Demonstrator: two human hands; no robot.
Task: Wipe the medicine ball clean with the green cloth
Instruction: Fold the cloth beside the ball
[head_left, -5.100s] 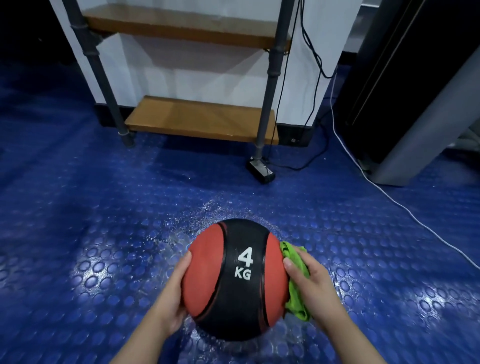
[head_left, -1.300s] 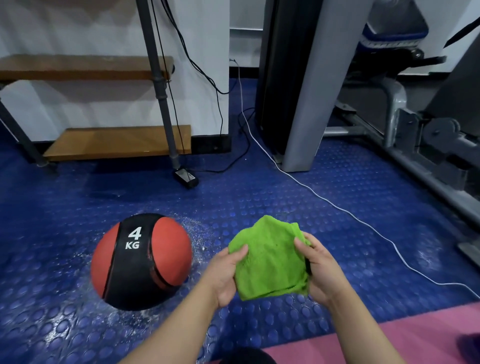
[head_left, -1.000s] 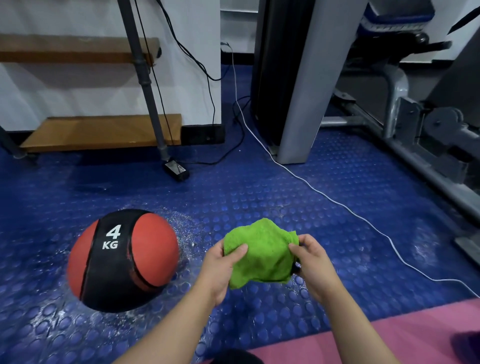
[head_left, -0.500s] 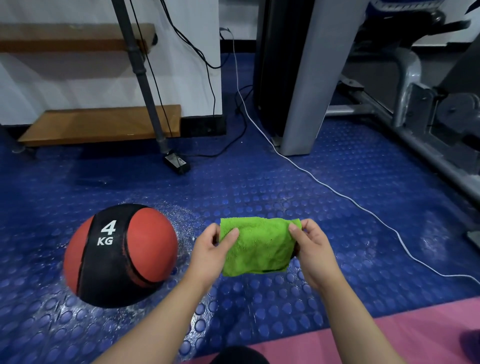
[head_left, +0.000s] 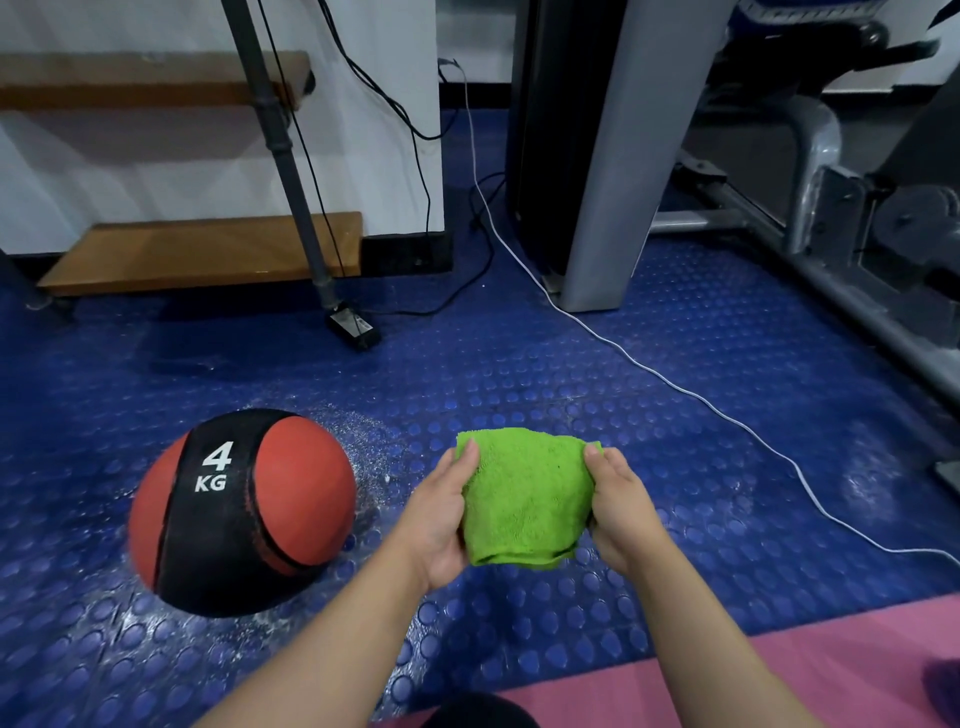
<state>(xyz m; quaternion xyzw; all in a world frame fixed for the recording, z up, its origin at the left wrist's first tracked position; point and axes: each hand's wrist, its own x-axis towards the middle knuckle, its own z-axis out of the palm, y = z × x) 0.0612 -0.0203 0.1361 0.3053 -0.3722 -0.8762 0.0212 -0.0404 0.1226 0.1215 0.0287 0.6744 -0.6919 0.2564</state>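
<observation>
Left hand (head_left: 436, 519) and right hand (head_left: 618, 514) pinch the green cloth (head_left: 524, 499), maybe folded; the medicine ball (head_left: 239, 509), held before, sits just left

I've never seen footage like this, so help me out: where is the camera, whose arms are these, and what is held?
No machine here. A person wears one camera on the head, looking down at their own hands. The left hand and right hand each grip a side of a green cloth, held above the blue floor. Left of it a red-and-black ball marked 4 KG rests on the floor, untouched. A white cable crosses the floor, and a pink mat lies nearest the person.
</observation>
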